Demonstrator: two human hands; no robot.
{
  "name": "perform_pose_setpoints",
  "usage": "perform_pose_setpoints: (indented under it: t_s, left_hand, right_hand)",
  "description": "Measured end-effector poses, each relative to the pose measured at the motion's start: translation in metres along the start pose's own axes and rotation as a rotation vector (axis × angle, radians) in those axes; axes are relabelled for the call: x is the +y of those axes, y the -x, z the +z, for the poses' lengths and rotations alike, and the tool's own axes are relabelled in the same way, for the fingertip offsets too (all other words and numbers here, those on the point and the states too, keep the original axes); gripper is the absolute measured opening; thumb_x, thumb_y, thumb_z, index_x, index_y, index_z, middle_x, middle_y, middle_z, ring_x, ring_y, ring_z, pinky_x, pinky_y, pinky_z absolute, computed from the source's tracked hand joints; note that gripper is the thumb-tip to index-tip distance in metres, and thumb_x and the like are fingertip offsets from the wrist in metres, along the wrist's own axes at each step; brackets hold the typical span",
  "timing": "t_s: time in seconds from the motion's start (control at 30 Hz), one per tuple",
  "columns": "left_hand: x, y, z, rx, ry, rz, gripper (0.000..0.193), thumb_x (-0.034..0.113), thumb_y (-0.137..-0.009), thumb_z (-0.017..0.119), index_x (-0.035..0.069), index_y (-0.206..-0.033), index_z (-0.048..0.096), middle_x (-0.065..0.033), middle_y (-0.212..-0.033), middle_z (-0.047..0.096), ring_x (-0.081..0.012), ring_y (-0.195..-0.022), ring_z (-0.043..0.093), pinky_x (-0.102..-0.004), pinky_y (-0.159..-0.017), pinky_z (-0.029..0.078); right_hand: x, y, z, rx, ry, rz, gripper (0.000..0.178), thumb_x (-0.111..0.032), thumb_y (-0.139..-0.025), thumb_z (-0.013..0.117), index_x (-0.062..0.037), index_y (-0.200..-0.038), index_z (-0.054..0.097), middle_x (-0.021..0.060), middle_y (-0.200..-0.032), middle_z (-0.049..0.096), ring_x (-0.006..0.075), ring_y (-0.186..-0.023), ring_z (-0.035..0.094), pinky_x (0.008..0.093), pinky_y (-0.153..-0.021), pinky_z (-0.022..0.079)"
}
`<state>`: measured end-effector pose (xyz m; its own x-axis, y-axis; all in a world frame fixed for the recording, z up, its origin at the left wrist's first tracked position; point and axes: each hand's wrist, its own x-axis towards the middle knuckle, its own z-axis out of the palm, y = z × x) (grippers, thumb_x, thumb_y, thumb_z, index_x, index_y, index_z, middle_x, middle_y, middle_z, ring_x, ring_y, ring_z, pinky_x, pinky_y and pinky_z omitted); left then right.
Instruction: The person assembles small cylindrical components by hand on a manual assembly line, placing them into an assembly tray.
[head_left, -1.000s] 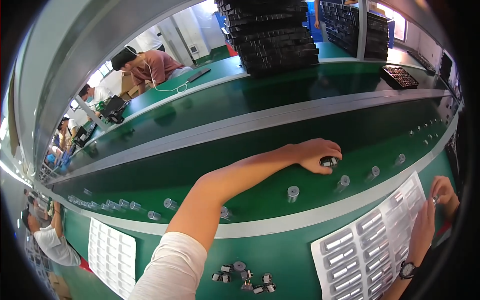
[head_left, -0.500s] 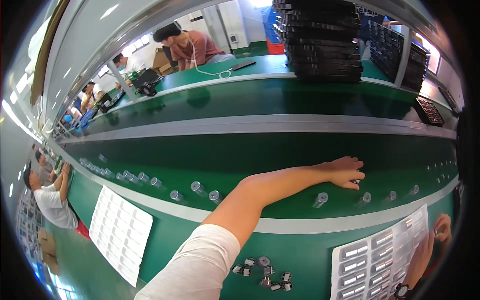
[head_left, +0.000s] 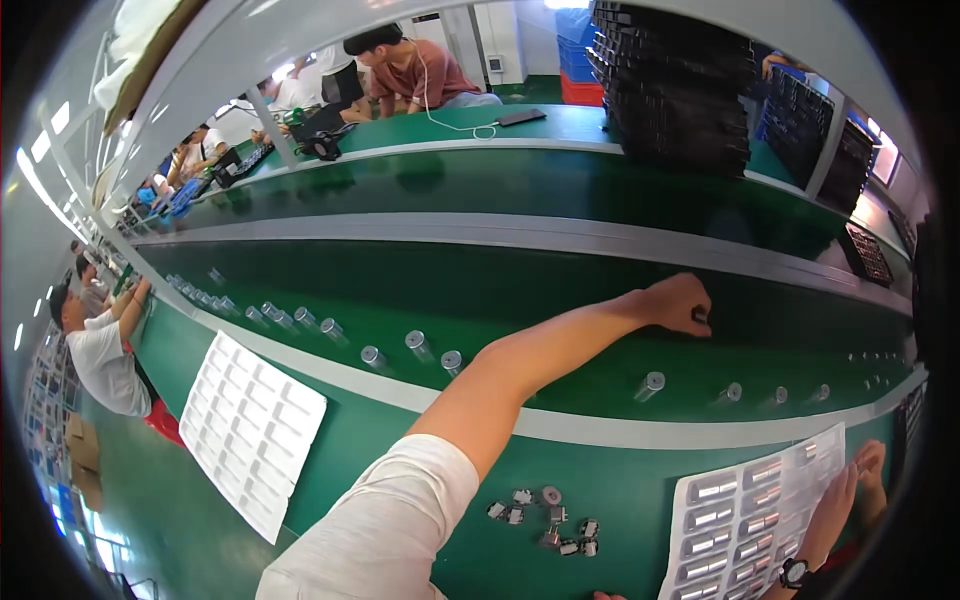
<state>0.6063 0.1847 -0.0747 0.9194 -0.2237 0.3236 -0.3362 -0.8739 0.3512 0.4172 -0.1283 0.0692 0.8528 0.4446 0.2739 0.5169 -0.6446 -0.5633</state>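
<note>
My left arm reaches across to the right over the green conveyor belt (head_left: 560, 270). My left hand (head_left: 680, 304) is closed, its fingers curled around something small and dark that I cannot make out. Nearest to it on the belt stands a shiny metal cylinder (head_left: 653, 384) with a round end. Two more cylinders, one of them here (head_left: 416, 343), stand beside my forearm. Only a sliver of my right hand (head_left: 607, 596) shows at the lower edge; its fingers are mostly hidden. On the green table (head_left: 400, 405) lies a cluster of small metal and white parts (head_left: 557, 515).
A white moulded tray (head_left: 250, 430) lies at the left. At the right, a co-worker's hands (head_left: 835, 505) are beside a tray holding metal cylinders (head_left: 711, 516). Black trays (head_left: 670, 95) are stacked beyond the belt. More cylinders (head_left: 201, 296) line the belt.
My left hand has lifted away from the near row of cylinders, and its fingers have curled tighter. A sliver of my right hand has come in at the lower edge. The view has shifted slightly.
</note>
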Motion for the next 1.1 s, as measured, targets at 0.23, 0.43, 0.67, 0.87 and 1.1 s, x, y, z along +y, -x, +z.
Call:
perform_pose_setpoints:
  t_s: [0.23, 0.43, 0.67, 0.87, 1.1]
  left_hand:
    - [0.137, 0.022, -0.098, 0.237, 0.370, -0.333, 0.038, 0.039, -0.079, 0.081, 0.002, -0.085, 0.072, -0.0056, -0.072, 0.067, -0.0123, -0.062, 0.058, -0.0292, -0.057, 0.045]
    - [0.229, 0.135, -0.043, 0.138, 0.141, 0.088, 0.027, 0.029, -0.076, 0.084, 0.010, -0.087, 0.069, -0.0051, -0.080, 0.055, -0.0197, -0.060, 0.058, -0.0309, -0.051, 0.045]
    - [0.254, 0.184, 0.012, 0.038, 0.016, 0.132, 0.035, 0.042, -0.078, 0.076, 0.011, -0.090, 0.065, -0.0076, -0.087, 0.050, -0.0258, -0.085, 0.056, -0.0400, -0.070, 0.045]
    - [0.293, 0.209, -0.014, 0.093, 0.000, 0.049, 0.052, 0.036, -0.076, 0.077, 0.013, -0.120, 0.062, -0.0179, -0.115, 0.052, -0.0342, -0.107, 0.052, -0.0493, -0.091, 0.042]
    - [0.335, 0.400, -0.113, 0.421, -0.500, -0.953, 0.063, 0.023, -0.077, 0.078, 0.008, -0.135, 0.056, -0.0231, -0.139, 0.047, -0.0418, -0.129, 0.044, -0.0507, -0.108, 0.035]
  right_hand:
    - [0.162, 0.166, 0.026, 0.211, -0.160, -0.204, 0.008, 0.005, -0.074, 0.057, -0.0006, -0.079, 0.061, 0.0128, -0.081, 0.054, 0.0298, -0.070, 0.052, 0.0387, -0.060, 0.040]
    - [0.168, 0.160, 0.024, 0.257, -0.168, -0.177, 0.008, 0.002, -0.073, 0.061, -0.0014, -0.079, 0.064, 0.0114, -0.080, 0.056, 0.0290, -0.072, 0.055, 0.0364, -0.062, 0.042]
    - [0.164, 0.164, 0.038, 0.231, -0.202, -0.212, 0.010, 0.005, -0.077, 0.059, 0.0009, -0.082, 0.067, 0.0149, -0.084, 0.059, 0.0305, -0.077, 0.059, 0.0365, -0.066, 0.047]
    - [0.170, 0.175, 0.031, 0.247, -0.114, -0.196, 0.010, 0.004, -0.088, 0.056, 0.0056, -0.087, 0.066, 0.0166, -0.087, 0.060, 0.0314, -0.079, 0.060, 0.0395, -0.069, 0.049]
    - [0.173, 0.176, 0.032, 0.238, -0.132, -0.181, 0.007, 0.003, -0.081, 0.059, 0.0038, -0.084, 0.065, 0.0155, -0.086, 0.057, 0.0320, -0.079, 0.057, 0.0413, -0.068, 0.046]
